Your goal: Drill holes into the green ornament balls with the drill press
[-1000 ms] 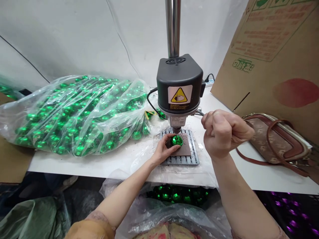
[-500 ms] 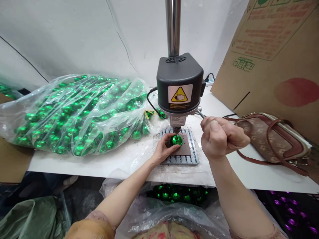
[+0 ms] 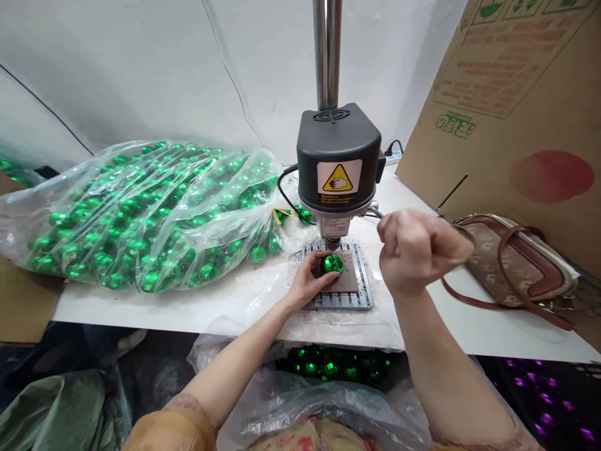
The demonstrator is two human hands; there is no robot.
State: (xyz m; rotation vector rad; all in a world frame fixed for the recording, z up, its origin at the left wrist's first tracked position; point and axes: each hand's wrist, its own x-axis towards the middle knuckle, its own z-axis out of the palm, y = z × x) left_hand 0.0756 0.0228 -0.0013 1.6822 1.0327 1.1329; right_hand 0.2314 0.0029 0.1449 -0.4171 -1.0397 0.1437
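A shiny green faceted ball [image 3: 333, 263] stands on a brown board [image 3: 348, 280] under the chuck of a small black drill press [image 3: 339, 160]. My left hand [image 3: 310, 279] pinches the ball between thumb and fingers from the left. To the right of the press my right hand [image 3: 417, 250] is closed round the end of the press's feed lever [image 3: 377, 213]; the fist hides most of the grip. Beneath the board lies the slotted metal base plate [image 3: 366, 294], with dark specks scattered on it.
A large clear bag of green balls [image 3: 141, 213] fills the table's left side. At right are a patterned handbag [image 3: 526, 260] and a tall cardboard box [image 3: 511, 94]. Below the table's front edge sit more green balls [image 3: 328, 364] in plastic and purple balls [image 3: 547, 398].
My right fist has risen slightly with the lever and looks blurred. A gap now shows between the chuck and the ball. My left hand stays on the ball.
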